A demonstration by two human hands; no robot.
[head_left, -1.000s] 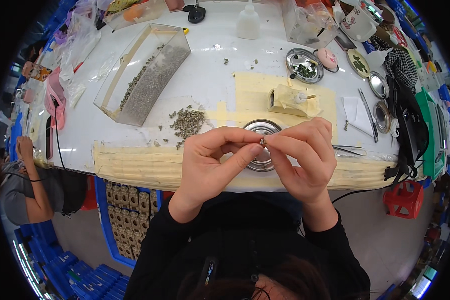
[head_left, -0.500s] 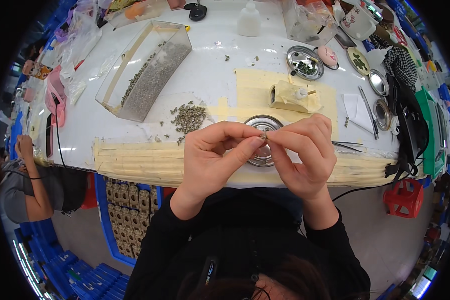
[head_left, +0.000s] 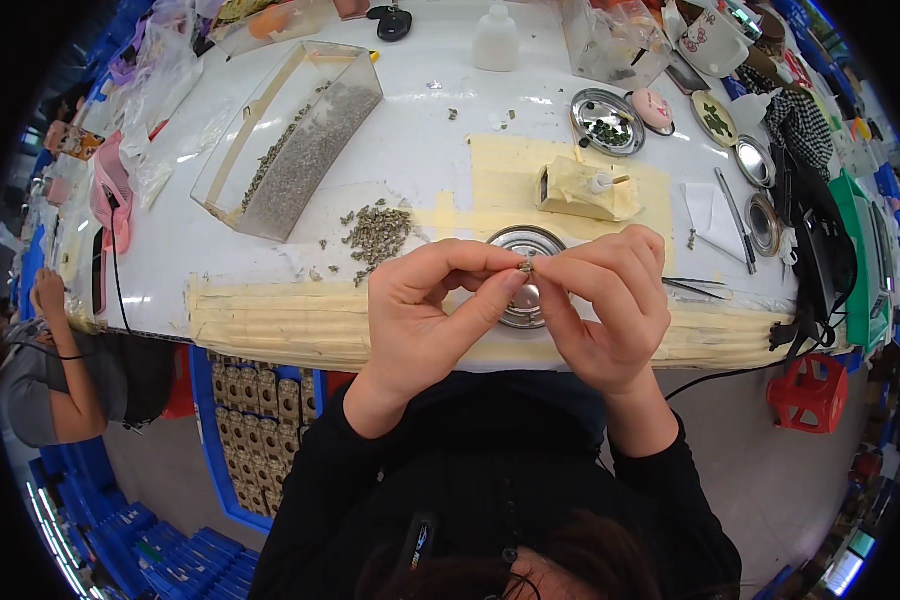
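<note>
Between the fingertips of both hands is a tiny greyish metallic part (head_left: 526, 267), too small to name more exactly. My left hand (head_left: 432, 308) pinches it with thumb and index finger. My right hand (head_left: 610, 305) has its thumb and index finger closed on the same part from the other side. Under the fingers stands a round shiny metal dish (head_left: 523, 312), partly hidden by my hands. To the left, a loose heap of small greyish parts (head_left: 380, 235) lies on the white table.
A clear plastic bin (head_left: 315, 150) half full of small parts stands at the left. Beyond my right hand sits a taped block (head_left: 585, 190). Tweezers (head_left: 695, 288), a metal dish of dark pieces (head_left: 608, 122) and a white bottle (head_left: 497, 40) are also around. Another person's arm (head_left: 70, 350) shows far left.
Both hands stay almost in place, still pinching the tiny part. Its angle between the fingertips seems slightly different; the rest of the table looks the same.
</note>
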